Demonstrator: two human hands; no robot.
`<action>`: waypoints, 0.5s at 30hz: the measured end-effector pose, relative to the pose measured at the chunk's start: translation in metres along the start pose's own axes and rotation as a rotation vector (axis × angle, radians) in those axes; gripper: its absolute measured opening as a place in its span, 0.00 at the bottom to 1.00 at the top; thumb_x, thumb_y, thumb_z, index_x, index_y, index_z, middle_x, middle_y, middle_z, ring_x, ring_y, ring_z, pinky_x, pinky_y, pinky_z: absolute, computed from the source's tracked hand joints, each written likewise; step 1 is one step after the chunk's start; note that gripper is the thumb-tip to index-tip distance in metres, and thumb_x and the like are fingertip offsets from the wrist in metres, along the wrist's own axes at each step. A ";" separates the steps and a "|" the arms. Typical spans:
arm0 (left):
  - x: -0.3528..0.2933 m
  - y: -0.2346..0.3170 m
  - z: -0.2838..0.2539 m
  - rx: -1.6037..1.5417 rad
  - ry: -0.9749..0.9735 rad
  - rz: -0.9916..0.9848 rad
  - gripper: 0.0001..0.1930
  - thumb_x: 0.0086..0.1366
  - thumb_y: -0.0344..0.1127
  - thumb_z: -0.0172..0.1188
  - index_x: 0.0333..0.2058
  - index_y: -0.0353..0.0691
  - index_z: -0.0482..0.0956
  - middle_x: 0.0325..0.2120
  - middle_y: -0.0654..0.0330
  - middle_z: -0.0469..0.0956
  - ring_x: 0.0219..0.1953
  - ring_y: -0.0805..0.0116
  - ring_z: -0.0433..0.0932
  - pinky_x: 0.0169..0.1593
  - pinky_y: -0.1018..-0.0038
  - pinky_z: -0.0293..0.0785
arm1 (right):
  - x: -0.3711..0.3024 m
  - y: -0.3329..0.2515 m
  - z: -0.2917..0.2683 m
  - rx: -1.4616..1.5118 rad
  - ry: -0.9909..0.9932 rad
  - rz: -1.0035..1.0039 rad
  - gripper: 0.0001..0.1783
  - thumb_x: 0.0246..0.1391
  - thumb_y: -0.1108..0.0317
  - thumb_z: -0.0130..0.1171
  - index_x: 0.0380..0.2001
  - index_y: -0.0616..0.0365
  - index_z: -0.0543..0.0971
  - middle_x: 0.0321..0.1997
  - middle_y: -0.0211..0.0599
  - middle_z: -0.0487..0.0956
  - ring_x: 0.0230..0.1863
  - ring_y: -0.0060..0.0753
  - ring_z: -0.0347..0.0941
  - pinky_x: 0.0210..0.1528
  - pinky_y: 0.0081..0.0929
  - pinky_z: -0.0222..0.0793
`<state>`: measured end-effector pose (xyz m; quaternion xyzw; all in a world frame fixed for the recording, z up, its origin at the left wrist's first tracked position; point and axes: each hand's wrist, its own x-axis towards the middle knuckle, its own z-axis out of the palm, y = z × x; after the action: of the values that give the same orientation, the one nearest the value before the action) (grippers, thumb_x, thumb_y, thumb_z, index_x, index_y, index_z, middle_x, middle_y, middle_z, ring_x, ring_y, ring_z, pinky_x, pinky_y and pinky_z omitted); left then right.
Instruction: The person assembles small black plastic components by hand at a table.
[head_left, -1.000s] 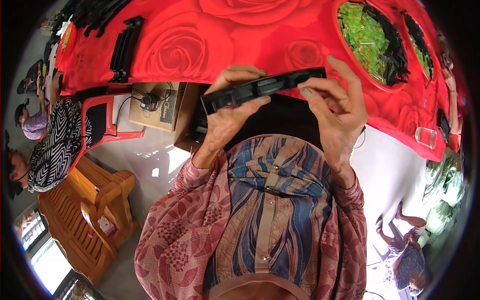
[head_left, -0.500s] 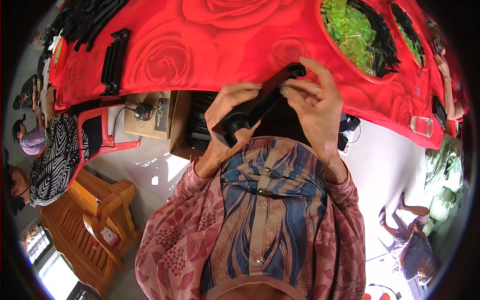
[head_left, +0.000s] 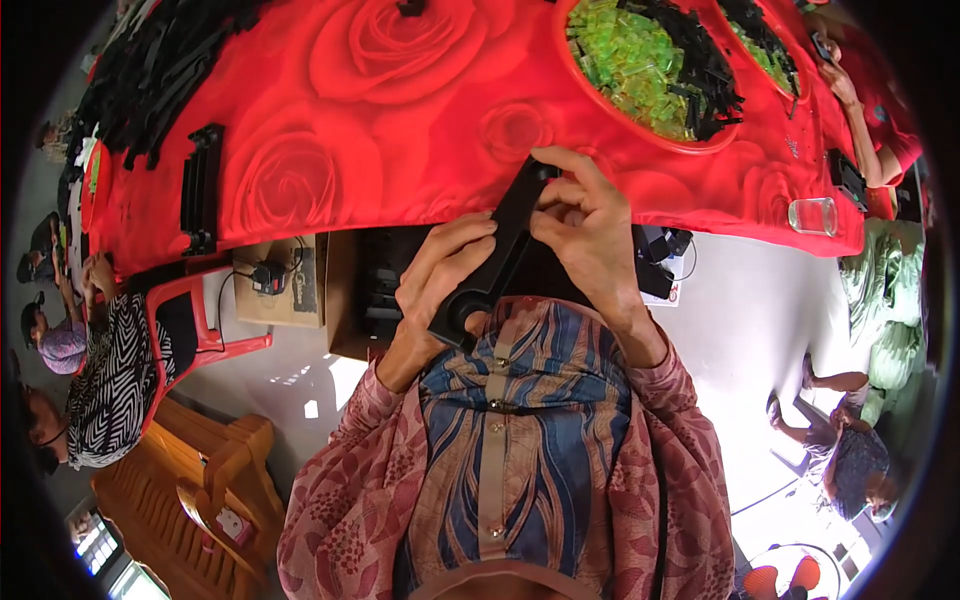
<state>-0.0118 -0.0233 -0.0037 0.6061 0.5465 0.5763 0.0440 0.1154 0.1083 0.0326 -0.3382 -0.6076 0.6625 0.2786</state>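
Note:
A long black plastic bar with a rounded, hollow lower end is held at a slant in front of my body, just off the table's near edge. My left hand is closed around its lower half, fingers laid along the left side. At the upper end my right hand grips it, index fingertip on the tip and thumb against the side. Whether a small piece sits between the right fingers is hidden. Similar black bars lie side by side on the red rose-patterned tablecloth to the left.
A tray of yellow-green clear pieces and black strips stands at the right. Black strips are piled far left. A drinking glass is near the right edge. Below stand an open cardboard box and a red chair. Other people sit around.
The bar has turned more upright and come nearer my body, with both hands still on it. My view has shifted, so the table's things appear lower and farther left.

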 end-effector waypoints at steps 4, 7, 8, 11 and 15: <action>-0.001 0.002 0.000 0.004 0.015 -0.017 0.35 0.66 0.61 0.53 0.43 0.24 0.77 0.44 0.42 0.76 0.47 0.43 0.79 0.49 0.57 0.76 | -0.001 0.013 0.000 0.037 -0.015 -0.041 0.29 0.47 0.89 0.57 0.54 0.61 0.72 0.29 0.26 0.76 0.28 0.10 0.67 0.30 0.08 0.61; -0.004 0.000 0.001 0.040 0.051 -0.051 0.33 0.66 0.59 0.55 0.43 0.25 0.77 0.43 0.42 0.77 0.46 0.45 0.79 0.49 0.59 0.76 | -0.008 0.008 0.006 0.015 0.014 -0.074 0.28 0.47 0.88 0.58 0.53 0.61 0.72 0.29 0.26 0.76 0.28 0.11 0.69 0.30 0.09 0.62; -0.004 -0.001 0.001 0.079 0.071 -0.055 0.31 0.66 0.57 0.56 0.43 0.25 0.77 0.43 0.42 0.77 0.46 0.47 0.80 0.49 0.60 0.76 | -0.008 0.007 0.007 0.019 0.009 -0.068 0.28 0.47 0.88 0.58 0.53 0.61 0.72 0.29 0.26 0.76 0.28 0.11 0.69 0.30 0.09 0.62; -0.005 -0.004 -0.001 0.071 0.075 -0.128 0.26 0.63 0.49 0.59 0.43 0.26 0.77 0.42 0.42 0.78 0.45 0.50 0.80 0.49 0.63 0.76 | -0.005 0.007 0.012 -0.214 0.103 -0.209 0.24 0.46 0.83 0.60 0.49 0.61 0.75 0.26 0.33 0.79 0.23 0.17 0.71 0.25 0.17 0.66; -0.005 -0.008 -0.001 0.063 0.077 -0.076 0.22 0.60 0.45 0.59 0.42 0.27 0.78 0.43 0.44 0.79 0.43 0.52 0.81 0.48 0.64 0.76 | 0.003 0.005 0.003 -0.199 0.057 -0.080 0.20 0.43 0.82 0.62 0.44 0.63 0.78 0.23 0.32 0.79 0.19 0.15 0.66 0.23 0.17 0.63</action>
<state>-0.0161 -0.0238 -0.0124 0.5633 0.5884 0.5795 0.0256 0.1108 0.1084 0.0272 -0.3583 -0.6751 0.5773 0.2872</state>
